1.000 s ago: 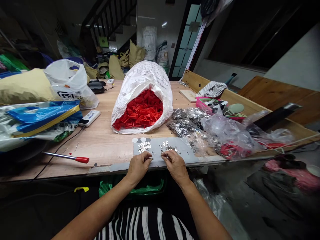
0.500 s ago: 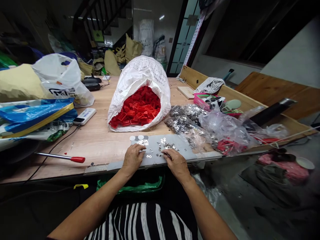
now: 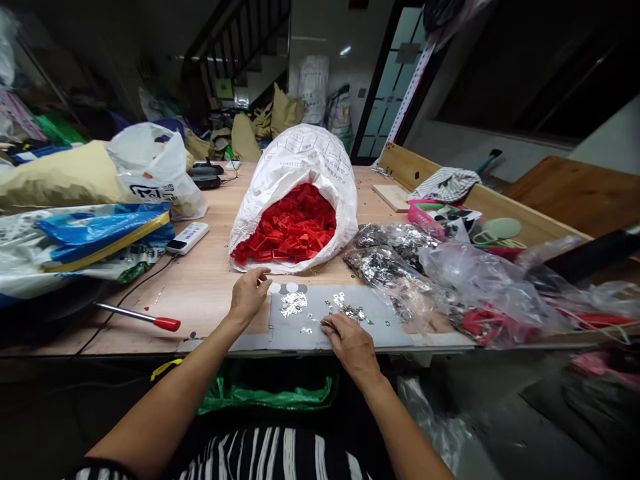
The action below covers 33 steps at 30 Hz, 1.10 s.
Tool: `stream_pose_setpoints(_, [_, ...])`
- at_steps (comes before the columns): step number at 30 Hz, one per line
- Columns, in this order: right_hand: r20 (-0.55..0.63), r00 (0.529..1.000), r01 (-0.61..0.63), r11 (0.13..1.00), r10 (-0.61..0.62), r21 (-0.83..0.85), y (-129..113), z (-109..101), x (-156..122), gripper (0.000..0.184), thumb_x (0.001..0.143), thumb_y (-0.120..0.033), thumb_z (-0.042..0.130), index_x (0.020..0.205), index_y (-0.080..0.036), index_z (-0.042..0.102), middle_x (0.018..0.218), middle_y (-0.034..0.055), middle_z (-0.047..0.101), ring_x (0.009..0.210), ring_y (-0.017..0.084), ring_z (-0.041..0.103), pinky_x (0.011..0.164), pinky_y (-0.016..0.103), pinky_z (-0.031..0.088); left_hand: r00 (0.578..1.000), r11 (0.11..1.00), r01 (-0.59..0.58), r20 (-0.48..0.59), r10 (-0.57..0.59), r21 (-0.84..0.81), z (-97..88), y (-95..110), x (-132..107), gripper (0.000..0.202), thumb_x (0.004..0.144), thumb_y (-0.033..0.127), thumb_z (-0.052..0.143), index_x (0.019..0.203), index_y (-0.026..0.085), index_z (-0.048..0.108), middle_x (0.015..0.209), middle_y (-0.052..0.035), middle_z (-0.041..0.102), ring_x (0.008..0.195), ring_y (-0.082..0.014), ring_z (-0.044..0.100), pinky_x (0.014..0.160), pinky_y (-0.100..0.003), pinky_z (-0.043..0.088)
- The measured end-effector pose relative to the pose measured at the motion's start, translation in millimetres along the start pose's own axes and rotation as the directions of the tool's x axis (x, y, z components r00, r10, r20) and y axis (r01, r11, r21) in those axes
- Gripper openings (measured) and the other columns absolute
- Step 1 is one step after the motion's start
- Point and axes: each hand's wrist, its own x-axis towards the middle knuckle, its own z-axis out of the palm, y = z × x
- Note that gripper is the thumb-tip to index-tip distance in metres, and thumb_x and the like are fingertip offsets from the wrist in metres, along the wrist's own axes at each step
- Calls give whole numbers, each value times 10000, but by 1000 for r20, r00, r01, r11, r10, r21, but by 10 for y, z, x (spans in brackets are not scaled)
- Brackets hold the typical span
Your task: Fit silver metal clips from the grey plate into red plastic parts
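Note:
My left hand point(image 3: 250, 295) is held over the left edge of a grey mat point(image 3: 350, 333), just below the mouth of a white woven sack point(image 3: 305, 157). Its fingers reach forward, slightly apart, and nothing shows in them. Red plastic pieces point(image 3: 295, 223) fill the sack's opening. At the mat's right half, my right hand point(image 3: 351, 343) has its fingertips pinched together; whatever they hold is too small to make out. Beyond those fingers lies a loose scatter of small metal parts point(image 3: 356, 311). A pile of flat silvery pieces point(image 3: 294, 304) is on the mat between the hands.
Clear bags of metal parts point(image 3: 385, 267) and a crumpled plastic bag point(image 3: 465, 273) crowd the right side. To the left are a red-tipped lever point(image 3: 165, 323), a white power strip point(image 3: 189, 238) and a blue bag point(image 3: 110, 230). A green-lined container point(image 3: 270, 393) sits below the table edge.
My left hand has moved left and forward, off the mat's middle toward the sack, and its fingers have spread. The right hand stays by the metal parts. The view has turned slightly left.

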Motion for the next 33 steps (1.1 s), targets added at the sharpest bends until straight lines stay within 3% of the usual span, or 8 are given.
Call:
stream_pose_setpoints(7, [-7,998,66,998,-66,7,121,51,3,138,882,-177,492,935,-223,611,902,38,667,842,195,622,747,292,469,992,980,130,-11,-130,150,175,-67,500,481,808,231,581,1277,155,504,1056,-98,645,969,-221,607,849,-315,451])
stream_pose_setpoints(13, [-79,992,100,995,-100,-6,184,120,-13,132,902,-219,488,920,-216,619,875,40,667,817,190,627,729,283,467,981,950,158,67,-183,268,289,-54,700,511,783,243,596,1286,207,509,1088,-124,666,987,-266,625,841,-349,452])
stream_pose_setpoints(17, [-116,987,118,993,-114,26,196,121,-17,140,913,-235,471,922,-220,609,917,40,665,838,180,631,722,268,468,977,937,178,63,-206,301,285,-35,737,383,797,285,580,1176,230,591,1042,-122,692,979,-277,629,828,-363,448])
stream_pose_setpoints(25, [-144,988,61,995,-49,78,230,104,8,115,914,-274,455,904,-218,555,832,25,669,768,169,644,682,258,467,987,977,132,70,-146,169,183,36,433,294,767,397,630,1022,257,674,886,-77,712,903,-266,628,788,-348,443])
stream_pose_setpoints(30, [-125,992,11,996,0,90,186,56,27,146,915,-326,450,897,-222,550,829,23,669,759,173,644,666,260,462,994,993,107,-3,-108,-47,108,26,109,313,804,398,603,1067,239,665,1036,-78,655,960,-227,589,865,-335,426])
stream_pose_setpoints(33, [-96,995,12,992,-1,123,164,20,39,170,919,-341,441,903,-223,561,861,29,666,802,180,640,703,274,464,987,956,145,-29,-157,-257,54,20,-80,340,803,421,598,1056,205,667,1068,-91,612,893,-200,594,813,-321,466])
